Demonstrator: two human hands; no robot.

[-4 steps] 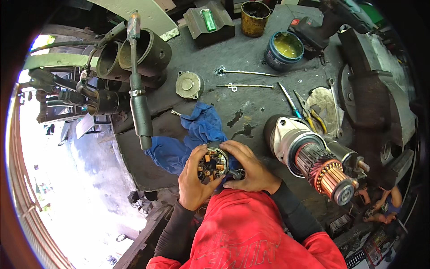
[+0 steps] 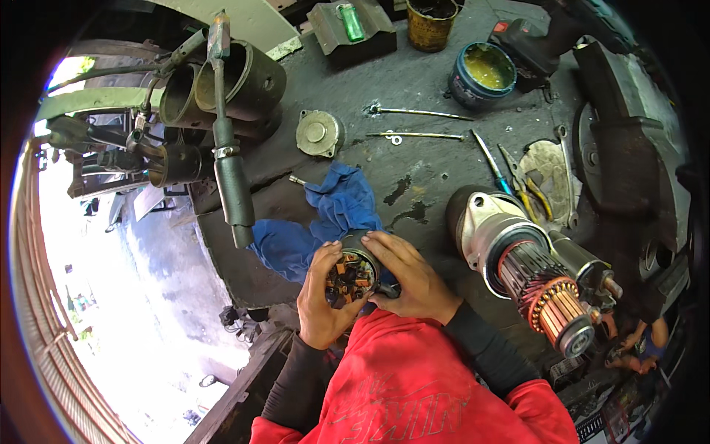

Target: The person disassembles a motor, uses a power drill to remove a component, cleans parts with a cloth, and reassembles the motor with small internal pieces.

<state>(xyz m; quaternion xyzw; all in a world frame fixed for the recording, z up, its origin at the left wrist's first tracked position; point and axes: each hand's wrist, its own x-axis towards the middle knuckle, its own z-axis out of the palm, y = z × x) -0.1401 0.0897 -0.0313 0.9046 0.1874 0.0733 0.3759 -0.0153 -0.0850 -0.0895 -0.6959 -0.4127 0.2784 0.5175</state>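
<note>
Both my hands grip a starter motor housing [image 2: 353, 280], a short round metal case whose open end faces up and shows brushes and copper parts inside. My left hand [image 2: 322, 297] wraps its left side, thumb along the near rim. Around the far and right side curls my right hand [image 2: 416, 275], near a dark cable stub at the case's right. A crumpled blue cloth [image 2: 342, 198] lies just beyond the housing. To the right, the starter's armature [image 2: 546, 290] with its copper commutator stands out of the silver drive-end housing [image 2: 484, 222].
Beyond the cloth lie a round metal end cover [image 2: 319, 134] and two long through bolts [image 2: 425, 113]. Pliers [image 2: 534, 194], a screwdriver [image 2: 492, 161] and a wrench [image 2: 566, 174] rest at right. A grease tub [image 2: 482, 74] stands behind them. A handled tool [image 2: 231, 163] and metal cylinders [image 2: 248, 81] are left.
The view has shifted slightly, so the bench things sit a little farther right. Both hands keep their hold on the starter motor housing.
</note>
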